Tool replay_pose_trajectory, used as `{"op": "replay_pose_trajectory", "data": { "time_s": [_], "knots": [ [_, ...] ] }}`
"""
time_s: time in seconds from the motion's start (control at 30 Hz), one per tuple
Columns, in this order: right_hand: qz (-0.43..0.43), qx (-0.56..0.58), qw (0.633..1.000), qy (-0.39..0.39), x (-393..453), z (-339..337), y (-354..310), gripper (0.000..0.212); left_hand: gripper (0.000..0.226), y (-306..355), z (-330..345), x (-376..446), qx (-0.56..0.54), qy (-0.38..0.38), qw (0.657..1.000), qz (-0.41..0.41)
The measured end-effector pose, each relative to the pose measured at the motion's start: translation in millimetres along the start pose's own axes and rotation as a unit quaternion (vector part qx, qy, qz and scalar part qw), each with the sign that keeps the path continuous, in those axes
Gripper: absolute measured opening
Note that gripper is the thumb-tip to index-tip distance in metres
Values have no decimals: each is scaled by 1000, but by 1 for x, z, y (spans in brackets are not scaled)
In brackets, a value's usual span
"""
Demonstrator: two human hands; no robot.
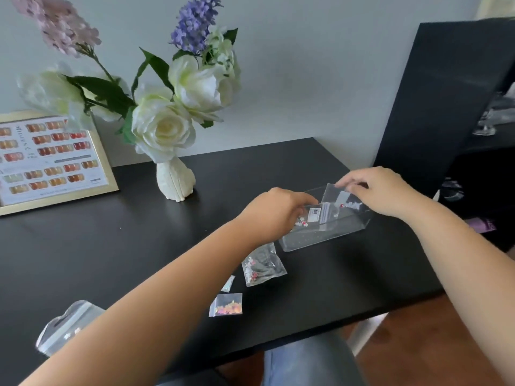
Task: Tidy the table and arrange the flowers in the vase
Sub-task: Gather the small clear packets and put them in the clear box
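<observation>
Very little lettering can be read. The gold-framed colour chart [53, 160], leaning against the wall at the back left of the desk [83, 246], carries a vertical line of capital letters down its left side beside the rows of orange and red swatches; the letters are too blurred to make out as a word. Smaller print in a grey strip across the chart's middle and along its bottom edge is illegible. The clear packet [333, 204] standing in the clear box [328, 232] bears a white sticker [315, 214] with dark bars, seemingly a barcode, and fine print beside it, none of it readable.
</observation>
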State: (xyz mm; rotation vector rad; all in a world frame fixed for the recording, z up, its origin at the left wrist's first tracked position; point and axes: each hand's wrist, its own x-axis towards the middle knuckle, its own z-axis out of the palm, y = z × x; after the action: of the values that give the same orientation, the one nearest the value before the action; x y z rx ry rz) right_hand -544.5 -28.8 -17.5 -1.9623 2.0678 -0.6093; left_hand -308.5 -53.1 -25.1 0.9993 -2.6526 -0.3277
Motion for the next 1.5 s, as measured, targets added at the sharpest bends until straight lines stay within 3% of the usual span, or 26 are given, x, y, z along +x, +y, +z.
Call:
{"op": "replay_pose_trajectory", "data": {
  "time_s": [0.23,0.4,0.53,0.67,0.83,1.0,1.13,1.23,1.4,1.5],
  "knots": [
    [8,-107,987,-117,16,12,2,46,39,3,21,7,7,-21,998,-57],
    [10,-137,982,-130,17,22,4,43,42,-9,33,2,60,55,995,-65],
    [-21,-156,985,-71,7,16,-2,42,41,-13,26,-18,22,93,993,-68],
    [-112,-84,989,40,-15,13,-29,33,35,-29,-4,-71,18,110,991,-77],
    [-239,6,969,67,-49,43,-82,26,43,-61,-34,-176,6,98,966,-238],
    [-307,12,951,-34,-59,83,-134,27,51,-75,-34,-265,9,90,884,-458],
    [-257,-46,953,-156,-57,109,-153,47,69,-83,-28,-310,16,115,831,-544],
    [-194,-74,964,-163,-55,109,-149,62,95,-89,-28,-325,10,103,806,-582],
    [-124,-142,961,-204,-54,109,-133,62,109,-100,-30,-324,-58,156,834,-526],
    [-111,-124,969,-182,-57,114,-130,60,113,-102,-28,-317,-114,179,838,-502]
  ]
}}
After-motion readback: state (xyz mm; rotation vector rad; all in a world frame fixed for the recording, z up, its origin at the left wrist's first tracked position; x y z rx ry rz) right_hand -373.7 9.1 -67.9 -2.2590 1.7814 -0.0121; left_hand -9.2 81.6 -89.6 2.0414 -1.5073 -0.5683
